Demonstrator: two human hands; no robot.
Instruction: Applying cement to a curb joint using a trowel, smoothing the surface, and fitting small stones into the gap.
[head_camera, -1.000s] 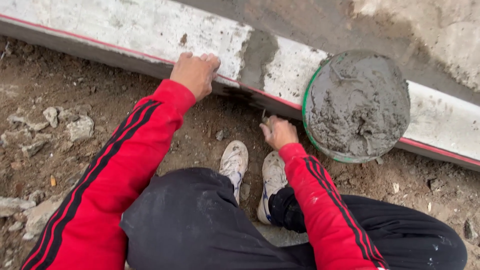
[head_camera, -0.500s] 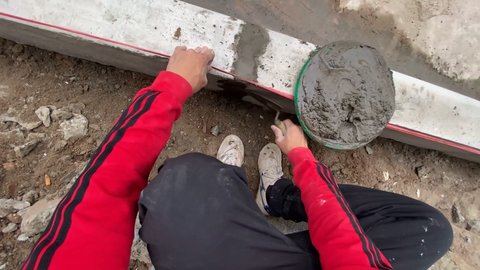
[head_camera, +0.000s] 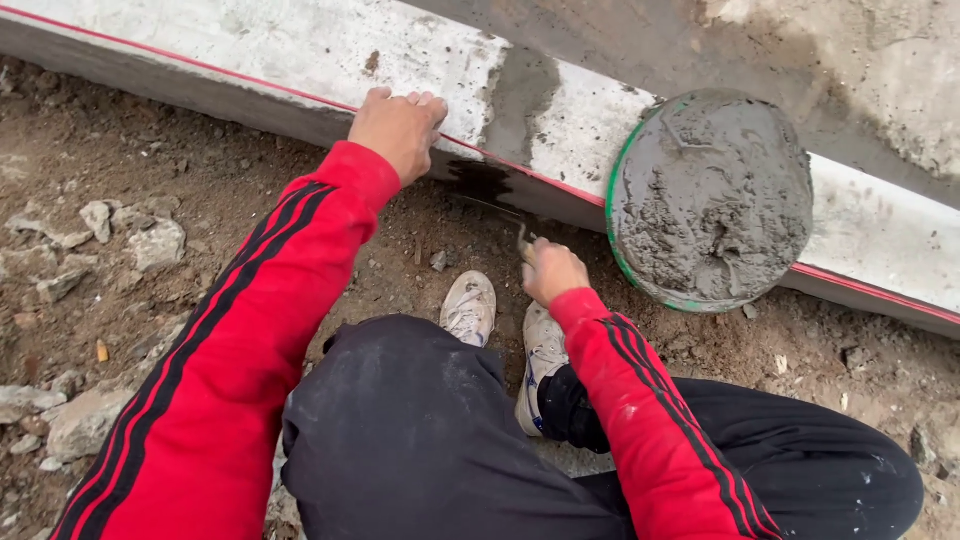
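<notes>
Left hand (head_camera: 400, 128) rests flat on rough concrete curb (head_camera: 300, 50); right hand (head_camera: 552, 272) grips trowel (head_camera: 505, 215).

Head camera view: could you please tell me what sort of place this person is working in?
Probably an outdoor building site: a pan of wet mortar sits on a long concrete kerb, with bare soil and rubble below. The right hand holds a tool; the left hand rests on the kerb.

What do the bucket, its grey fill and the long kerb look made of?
Bucket: likely plastic, going by its thin green rim, smeared with grey. Fill: looks like wet mortar or cement, grey, lumpy and glistening. Kerb: seems cast concrete, pale and rough with a matt finish, darker where a wet patch crosses it; a red line runs along its edge, string or paint, I cannot tell.
</notes>
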